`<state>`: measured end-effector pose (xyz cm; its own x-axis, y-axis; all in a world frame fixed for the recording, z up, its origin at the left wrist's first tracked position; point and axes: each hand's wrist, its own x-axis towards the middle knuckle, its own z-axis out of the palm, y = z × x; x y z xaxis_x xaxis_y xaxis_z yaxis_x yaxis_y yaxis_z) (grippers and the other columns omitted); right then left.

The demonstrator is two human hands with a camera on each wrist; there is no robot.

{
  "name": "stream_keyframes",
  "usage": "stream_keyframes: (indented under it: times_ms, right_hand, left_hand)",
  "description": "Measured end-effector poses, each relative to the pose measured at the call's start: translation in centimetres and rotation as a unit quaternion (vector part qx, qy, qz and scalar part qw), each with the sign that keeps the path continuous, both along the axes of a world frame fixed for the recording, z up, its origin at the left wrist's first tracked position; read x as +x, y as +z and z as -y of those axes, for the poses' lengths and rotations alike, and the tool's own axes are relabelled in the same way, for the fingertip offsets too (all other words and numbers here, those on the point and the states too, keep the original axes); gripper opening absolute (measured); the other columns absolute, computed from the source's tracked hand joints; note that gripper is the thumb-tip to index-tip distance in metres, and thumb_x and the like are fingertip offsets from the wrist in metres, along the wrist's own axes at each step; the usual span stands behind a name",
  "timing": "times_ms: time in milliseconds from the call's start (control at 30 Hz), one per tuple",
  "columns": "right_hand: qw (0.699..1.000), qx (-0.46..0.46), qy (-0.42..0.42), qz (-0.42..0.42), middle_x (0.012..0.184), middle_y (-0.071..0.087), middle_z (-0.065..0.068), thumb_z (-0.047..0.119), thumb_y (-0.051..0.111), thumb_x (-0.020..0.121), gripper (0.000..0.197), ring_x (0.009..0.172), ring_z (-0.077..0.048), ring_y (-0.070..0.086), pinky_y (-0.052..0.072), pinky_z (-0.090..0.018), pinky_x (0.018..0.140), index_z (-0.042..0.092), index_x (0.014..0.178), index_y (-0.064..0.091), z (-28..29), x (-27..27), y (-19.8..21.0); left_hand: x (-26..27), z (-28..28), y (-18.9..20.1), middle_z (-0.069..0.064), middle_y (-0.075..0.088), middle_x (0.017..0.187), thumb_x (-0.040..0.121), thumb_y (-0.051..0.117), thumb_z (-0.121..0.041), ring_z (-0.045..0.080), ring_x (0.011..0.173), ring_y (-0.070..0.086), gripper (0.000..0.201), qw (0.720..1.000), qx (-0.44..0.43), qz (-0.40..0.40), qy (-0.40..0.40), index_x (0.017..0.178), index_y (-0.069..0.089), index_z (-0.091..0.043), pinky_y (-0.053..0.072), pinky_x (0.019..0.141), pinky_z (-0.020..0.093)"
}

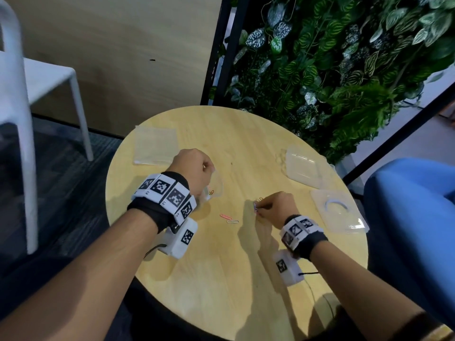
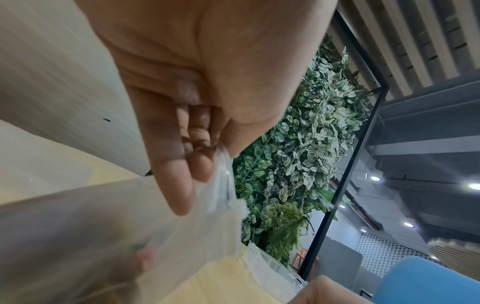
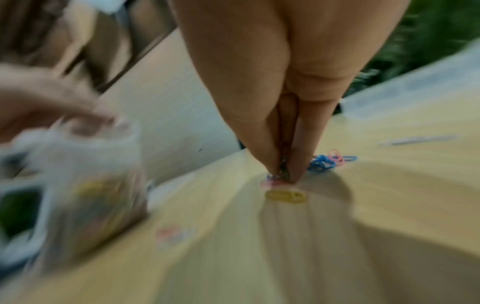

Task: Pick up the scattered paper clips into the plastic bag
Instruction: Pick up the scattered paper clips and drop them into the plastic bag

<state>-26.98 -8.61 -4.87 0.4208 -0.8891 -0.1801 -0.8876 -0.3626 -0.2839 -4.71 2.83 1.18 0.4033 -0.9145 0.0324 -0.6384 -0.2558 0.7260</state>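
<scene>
Loose paper clips (image 1: 229, 218) lie on the round wooden table (image 1: 221, 279) between the hands: the right hand (image 1: 278, 207) pinches a small bunch at the tabletop, and the left hand (image 1: 194, 168) grips the rim of the clear plastic bag (image 1: 216, 187), with some clips already inside. Clear plastic lids (image 1: 305, 168) and a flat pouch (image 1: 155, 145) lie near the table's edges. Only the right wrist view shows the blue and pink clips (image 3: 330, 162) just behind the pinching fingertips (image 3: 270, 164), though blurred.

Soft overhead light, faint shadows; right wrist view motion-blurred.
</scene>
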Motion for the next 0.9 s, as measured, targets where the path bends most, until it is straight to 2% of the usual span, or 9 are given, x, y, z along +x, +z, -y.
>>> stream_keyframes:
  times_ms: [100,233,333,433,567,667,733,800,900]
  right_hand:
    - [0.959,0.140,-0.168,0.181,0.089,0.074,-0.008,0.015,0.075,0.081,0.016,0.080,-0.021,0.069,0.053,-0.024,0.070,0.006,0.094,0.078,1.1,-0.5,0.9]
    - [0.729,0.353,-0.253,0.529,0.096,0.069,-0.016,-0.002,0.066,0.085,0.022,0.083,-0.018,0.070,0.059,-0.019,0.068,-0.010,0.105,0.066,0.3,1.6,3.3]
    - [0.662,0.423,-0.234,0.573,0.089,0.071,-0.011,-0.002,0.062,0.088,0.014,0.085,-0.015,0.069,0.059,-0.018,0.071,-0.004,0.102,0.066,-1.8,4.1,5.4]
    - [0.688,0.422,-0.191,0.558,0.086,0.069,-0.012,-0.005,0.061,0.088,0.012,0.080,-0.017,0.068,0.060,-0.021,0.073,-0.007,0.099,0.065,-4.2,5.9,5.2]
    - [0.857,0.247,-0.117,0.436,0.090,0.070,-0.017,-0.008,0.054,0.089,0.019,0.075,-0.020,0.067,0.059,-0.026,0.076,-0.004,0.097,0.071,-5.3,7.2,3.7]
    - [0.943,0.093,-0.016,0.319,0.093,0.074,-0.007,-0.015,0.044,0.082,0.040,0.077,-0.012,0.068,0.054,-0.012,0.071,0.005,0.095,0.076,-5.2,7.4,4.0]
    - [0.968,-0.016,0.073,0.240,0.089,0.075,-0.002,-0.011,0.048,0.080,0.038,0.074,-0.010,0.066,0.049,-0.010,0.068,0.012,0.090,0.077,-5.4,7.3,4.4]
    - [0.976,-0.083,0.146,0.141,0.084,0.075,-0.002,-0.009,0.048,0.078,0.040,0.074,-0.017,0.060,0.044,-0.022,0.068,0.016,0.089,0.078,-5.5,7.2,4.9]
    - [0.970,-0.062,0.177,0.157,0.089,0.075,0.003,-0.011,0.042,0.075,0.050,0.079,-0.015,0.063,0.046,-0.023,0.072,0.021,0.089,0.078,-5.3,6.5,5.4]
  left_hand:
    - [-0.4,0.2,-0.1,0.001,0.066,0.077,0.094,0.055,-0.012,0.023,0.067,0.064,0.021,1.000,0.000,-0.013,-0.009,0.093,0.077,-0.010,0.057,0.078,0.035]
    - [-0.6,0.6,-0.3,0.005,0.070,0.082,0.094,0.055,-0.011,0.028,0.072,0.069,0.022,0.999,-0.007,-0.036,-0.017,0.092,0.076,-0.009,0.059,0.076,0.038]
    - [-0.9,0.9,-0.5,-0.001,0.066,0.068,0.095,0.055,-0.011,0.025,0.061,0.071,0.021,0.998,-0.009,-0.056,-0.012,0.092,0.076,-0.009,0.061,0.069,0.037]
    - [-1.1,0.9,-0.6,-0.003,0.066,0.067,0.095,0.052,-0.009,0.023,0.052,0.070,0.024,0.997,-0.014,-0.074,-0.005,0.089,0.076,-0.008,0.062,0.060,0.037]
    - [-1.5,1.0,-0.7,0.005,0.068,0.074,0.094,0.054,-0.010,0.025,0.058,0.071,0.022,0.995,-0.018,-0.099,-0.004,0.090,0.075,-0.008,0.062,0.063,0.040]
    - [-1.6,1.0,-0.6,0.001,0.064,0.069,0.094,0.056,-0.011,0.024,0.061,0.070,0.021,0.994,-0.019,-0.104,-0.001,0.090,0.076,-0.008,0.062,0.067,0.040]
    - [-1.6,1.0,-0.5,-0.001,0.062,0.066,0.096,0.054,-0.010,0.025,0.057,0.070,0.022,0.993,-0.017,-0.117,-0.006,0.093,0.076,-0.007,0.063,0.063,0.041]
    - [-1.7,0.9,-0.3,-0.002,0.061,0.063,0.097,0.054,-0.010,0.024,0.051,0.069,0.022,0.991,-0.016,-0.129,-0.013,0.094,0.075,-0.005,0.062,0.061,0.040]
    - [-1.5,0.8,-0.1,-0.005,0.060,0.061,0.097,0.054,-0.011,0.024,0.051,0.069,0.023,0.992,-0.021,-0.124,-0.009,0.093,0.075,-0.005,0.062,0.060,0.040]
